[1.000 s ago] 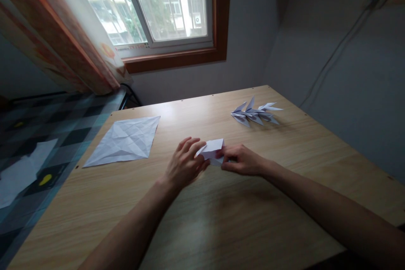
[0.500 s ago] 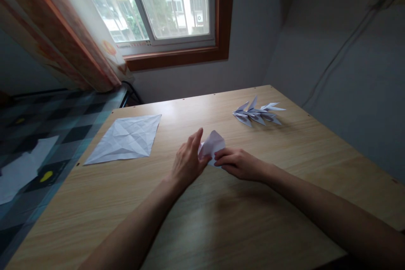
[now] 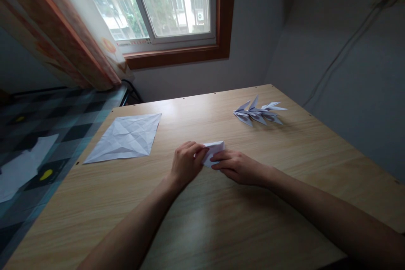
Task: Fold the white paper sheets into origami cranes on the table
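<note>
A small folded piece of white paper (image 3: 214,148) is between my two hands, over the middle of the wooden table. My left hand (image 3: 189,160) pinches its left side, thumb and fingers closed on it. On the right edge, my right hand (image 3: 236,166) grips the same paper with its fingers closed. The fingers hide both ends of the paper. Beyond my right hand lies a group of pointed folded paper pieces (image 3: 257,114), fitted together in a row. To the left, a creased white paper sheet (image 3: 125,138) lies flat.
The wooden table (image 3: 196,228) reaches toward a wall with a barred window (image 3: 177,4). At left, a lower surface with a checked cover (image 3: 74,114) holds more white paper (image 3: 23,168). A curtain (image 3: 72,25) hangs above it, and a cable (image 3: 341,50) runs down the right wall.
The paper's raised flap has come down, and the paper now looks flatter. My left hand's fingers, earlier raised and spread, have closed onto its left side. The right hand has barely shifted.
</note>
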### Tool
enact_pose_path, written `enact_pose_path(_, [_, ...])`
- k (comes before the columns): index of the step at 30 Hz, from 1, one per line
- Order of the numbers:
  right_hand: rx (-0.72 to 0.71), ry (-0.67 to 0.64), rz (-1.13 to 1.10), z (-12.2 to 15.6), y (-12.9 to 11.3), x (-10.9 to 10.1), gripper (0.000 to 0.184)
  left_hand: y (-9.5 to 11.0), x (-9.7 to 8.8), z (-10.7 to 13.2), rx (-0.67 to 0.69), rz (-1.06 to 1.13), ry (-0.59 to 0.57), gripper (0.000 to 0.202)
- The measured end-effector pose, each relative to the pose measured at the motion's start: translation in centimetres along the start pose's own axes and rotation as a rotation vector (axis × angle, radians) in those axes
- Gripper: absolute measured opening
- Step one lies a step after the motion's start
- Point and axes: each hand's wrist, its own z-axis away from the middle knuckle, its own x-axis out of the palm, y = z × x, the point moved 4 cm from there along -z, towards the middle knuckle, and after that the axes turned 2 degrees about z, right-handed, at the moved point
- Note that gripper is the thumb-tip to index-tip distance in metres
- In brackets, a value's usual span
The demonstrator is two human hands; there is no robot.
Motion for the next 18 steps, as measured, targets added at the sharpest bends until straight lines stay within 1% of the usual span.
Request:
enact_pose_path(3, [-0.009, -0.057, 0.033, 0.0, -0.4, 0.1, 0.027, -0.9, 0.0, 0.1, -0.207, 0.024, 0.022, 0.021])
enact_pose_path(4, [-0.014, -0.076, 0.042, 0.0, -0.6, 0.2, 0.028, -1.1, 0.0, 0.1, -0.254, 0.028, 0.019, 0.023])
enact_pose_path(6, [-0.018, -0.106, 0.055, 0.0, -0.7, 0.2, 0.030, -1.3, 0.0, 0.1, -0.305, 0.035, 0.003, 0.028])
enact_pose_path(9, [-0.022, -0.137, 0.063, 0.0, -0.8, 0.4, 0.034, -1.4, -0.1, 0.0, -0.334, 0.061, -0.007, 0.038])
enact_pose_path(14, [-0.027, -0.179, 0.105, 0.0, -1.0, 0.7, 0.036, -2.0, -0.1, -0.1, -0.371, 0.151, 0.011, 0.052])
enact_pose_path(16, [-0.011, -0.192, 0.156, -0.1, -1.2, 0.8, 0.036, -1.9, -0.1, -0.1, -0.327, 0.132, -0.003, 0.055])
enact_pose_path(18, [0.010, -0.190, 0.217, -0.2, -1.4, 1.0, 0.038, -1.2, -0.2, 0.0, -0.207, 0.070, -0.009, 0.051])
